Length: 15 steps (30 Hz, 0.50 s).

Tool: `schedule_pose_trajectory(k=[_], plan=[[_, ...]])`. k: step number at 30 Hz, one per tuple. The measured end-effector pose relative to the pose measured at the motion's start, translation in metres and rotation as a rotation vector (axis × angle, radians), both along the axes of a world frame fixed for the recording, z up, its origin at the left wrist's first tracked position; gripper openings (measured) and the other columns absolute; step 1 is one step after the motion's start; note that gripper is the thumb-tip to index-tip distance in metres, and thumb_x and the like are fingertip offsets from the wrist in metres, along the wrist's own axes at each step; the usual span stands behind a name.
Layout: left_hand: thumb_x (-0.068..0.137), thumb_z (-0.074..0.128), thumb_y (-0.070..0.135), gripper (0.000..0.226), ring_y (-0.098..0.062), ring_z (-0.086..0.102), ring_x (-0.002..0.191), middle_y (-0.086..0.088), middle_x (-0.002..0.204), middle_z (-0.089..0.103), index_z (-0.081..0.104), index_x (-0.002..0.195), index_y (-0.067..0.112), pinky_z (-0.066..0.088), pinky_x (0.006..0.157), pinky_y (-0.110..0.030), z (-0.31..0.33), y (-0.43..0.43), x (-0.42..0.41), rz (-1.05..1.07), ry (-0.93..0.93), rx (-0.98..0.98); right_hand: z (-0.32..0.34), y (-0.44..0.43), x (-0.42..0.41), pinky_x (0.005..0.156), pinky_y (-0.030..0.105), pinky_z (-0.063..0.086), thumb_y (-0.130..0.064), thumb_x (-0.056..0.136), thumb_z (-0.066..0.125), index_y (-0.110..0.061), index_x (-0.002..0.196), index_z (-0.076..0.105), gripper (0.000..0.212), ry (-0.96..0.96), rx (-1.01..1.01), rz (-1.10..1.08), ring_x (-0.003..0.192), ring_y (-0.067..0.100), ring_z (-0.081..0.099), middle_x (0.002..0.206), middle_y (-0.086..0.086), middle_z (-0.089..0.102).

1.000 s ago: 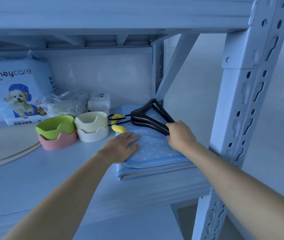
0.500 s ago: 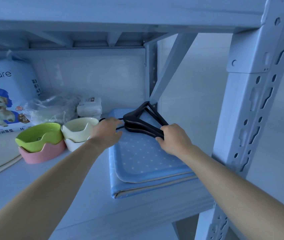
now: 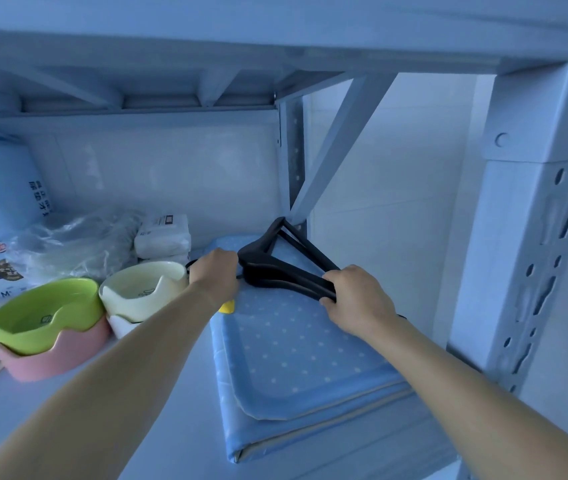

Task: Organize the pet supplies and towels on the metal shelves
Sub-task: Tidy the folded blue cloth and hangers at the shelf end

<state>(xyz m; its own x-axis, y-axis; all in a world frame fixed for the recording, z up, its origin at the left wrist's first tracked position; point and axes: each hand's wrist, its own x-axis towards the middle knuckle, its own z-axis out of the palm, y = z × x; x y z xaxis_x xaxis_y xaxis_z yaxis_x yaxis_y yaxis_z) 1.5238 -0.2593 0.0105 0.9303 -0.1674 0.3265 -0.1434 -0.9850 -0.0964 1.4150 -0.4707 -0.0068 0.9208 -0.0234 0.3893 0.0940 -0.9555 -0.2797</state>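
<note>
Gripping the black hangers (image 3: 275,271) at both ends: with the left hand (image 3: 215,275), curled round the hook end; with the right hand (image 3: 358,299), fingers closed on the lower arms. Held over the back half of the folded blue towels (image 3: 296,358); resting or lifted, cannot tell. Just left of the towels, stacked bowls (image 3: 140,289). Left of the towels' front edge, bare shelf (image 3: 158,427). Close on the towels' right, the perforated post (image 3: 525,271).

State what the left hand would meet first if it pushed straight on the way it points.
The left hand would meet the black hangers, whose hooks it grips; behind them probably the rear post, though depth is unclear.
</note>
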Motion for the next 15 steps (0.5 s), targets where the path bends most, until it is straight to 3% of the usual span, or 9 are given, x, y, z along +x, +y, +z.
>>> schedule_pose_trajectory(k=[3, 6, 11, 15], plan=[[0.087, 0.055, 0.016, 0.017, -0.029, 0.059, 0.095, -0.009, 0.103, 0.059, 0.056, 0.102, 0.010, 0.040, 0.063, -0.030, 0.002, 0.002, 0.007, -0.016, 0.013, 0.020, 0.003, 0.002, 0.003, 0.072, 0.035, 0.053, -0.025, 0.091, 0.057, -0.011, 0.112, 0.059, 0.025, 0.018, 0.006, -0.025, 0.092, 0.026, 0.059, 0.107, 0.006, 0.053], [0.090, 0.054, 0.017, 0.012, -0.031, 0.059, 0.093, -0.010, 0.100, 0.060, 0.057, 0.097, 0.008, 0.040, 0.062, -0.031, 0.007, 0.008, 0.016, -0.039, 0.006, 0.029, 0.004, 0.003, 0.010, 0.076, 0.037, 0.054, -0.027, 0.091, 0.058, -0.011, 0.115, 0.058, 0.029, 0.033, 0.015, -0.036, 0.095, 0.026, 0.058, 0.110, 0.006, 0.053], [0.088, 0.055, 0.009, 0.009, -0.030, 0.059, 0.094, -0.009, 0.100, 0.061, 0.058, 0.096, 0.009, 0.041, 0.063, -0.031, 0.008, 0.014, 0.028, 0.011, 0.010, 0.035, 0.008, 0.009, 0.026, 0.059, 0.028, 0.046, -0.027, 0.089, 0.060, -0.013, 0.099, 0.061, 0.017, 0.033, 0.044, -0.014, 0.082, 0.022, 0.056, 0.093, 0.001, 0.050], [0.089, 0.056, 0.020, 0.014, -0.032, 0.058, 0.093, -0.011, 0.098, 0.061, 0.059, 0.096, 0.008, 0.040, 0.064, -0.031, 0.008, 0.019, 0.030, 0.005, 0.016, -0.076, 0.008, 0.011, 0.039, 0.057, 0.029, 0.045, -0.025, 0.087, 0.061, -0.013, 0.091, 0.061, 0.013, 0.030, 0.039, 0.018, 0.078, 0.022, 0.055, 0.085, 0.001, 0.048]])
